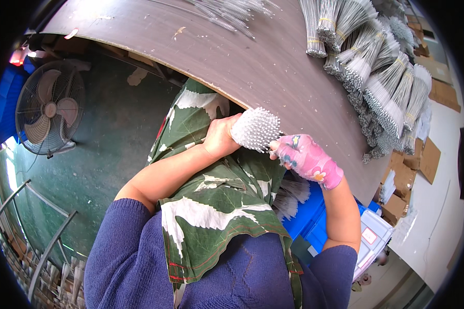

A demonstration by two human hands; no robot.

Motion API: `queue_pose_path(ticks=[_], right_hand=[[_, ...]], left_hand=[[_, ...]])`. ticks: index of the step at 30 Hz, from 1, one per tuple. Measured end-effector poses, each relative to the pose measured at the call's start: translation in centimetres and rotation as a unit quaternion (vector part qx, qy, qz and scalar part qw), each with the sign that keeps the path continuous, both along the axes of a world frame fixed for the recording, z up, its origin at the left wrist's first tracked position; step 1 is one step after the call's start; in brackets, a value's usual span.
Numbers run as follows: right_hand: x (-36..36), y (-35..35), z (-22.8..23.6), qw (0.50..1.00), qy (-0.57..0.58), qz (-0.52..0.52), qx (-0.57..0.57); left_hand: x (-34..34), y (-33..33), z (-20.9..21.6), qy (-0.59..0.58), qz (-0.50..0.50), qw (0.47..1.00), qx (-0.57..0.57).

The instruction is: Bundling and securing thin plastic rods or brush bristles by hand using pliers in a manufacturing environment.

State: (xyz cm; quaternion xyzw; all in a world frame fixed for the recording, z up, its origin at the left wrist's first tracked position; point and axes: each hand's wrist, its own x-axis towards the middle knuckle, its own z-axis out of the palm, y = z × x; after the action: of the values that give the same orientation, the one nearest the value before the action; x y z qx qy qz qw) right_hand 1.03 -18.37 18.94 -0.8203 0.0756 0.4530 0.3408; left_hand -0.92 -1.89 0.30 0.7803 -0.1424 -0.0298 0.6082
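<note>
At about 9:30 on the clock face, a pedestal-type fan (50, 109) with a round wire guard faces inward. Near centre, above a camouflage apron (216, 208), the bare left hand (222, 138) grips a bundle of thin wire brushes (256, 129), fingers closed about its 9 o'clock side. The bundle lies just off centre toward 1 o'clock, overlapping the edge of a brown worktable (304, 98). Its studded end points up toward the camera and to about 3 o'clock; the long axis is strongly foreshortened, its far end hidden. The right hand (309, 160), in a pink floral fingerless glove, has its fingers curled at the bundle's 4 o'clock rim; whether they pinch a wire cannot be determined. A blue bin (318, 219) sits toward 4:30. Tied brush bundles (392, 90) are heaped on the worktable at 2 o'clock.
</note>
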Motion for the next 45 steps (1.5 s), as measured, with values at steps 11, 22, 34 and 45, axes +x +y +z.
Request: queue_pose_path(ticks=[11,22,34,45], right_hand=[[2.1,1.4,1.5,0.979,-0.063,0.178,-0.078],[-0.4,-0.1,0.9,0.999,0.036,-0.017,-0.006],[0.1,0.4,0.5,1.000,0.026,0.007,-0.014],[-0.2,-0.2,1.1,0.998,0.035,-0.038,0.034]], left_hand=[[0.1,-0.2,-0.2,-0.002,0.002,1.000,0.013],[0.0,-0.1,0.1,-0.002,0.006,1.000,0.028],[-0.2,-0.6,-1.0,-0.019,0.018,0.998,0.050],[-0.1,-0.7,-0.6,-0.002,0.012,0.999,0.052]])
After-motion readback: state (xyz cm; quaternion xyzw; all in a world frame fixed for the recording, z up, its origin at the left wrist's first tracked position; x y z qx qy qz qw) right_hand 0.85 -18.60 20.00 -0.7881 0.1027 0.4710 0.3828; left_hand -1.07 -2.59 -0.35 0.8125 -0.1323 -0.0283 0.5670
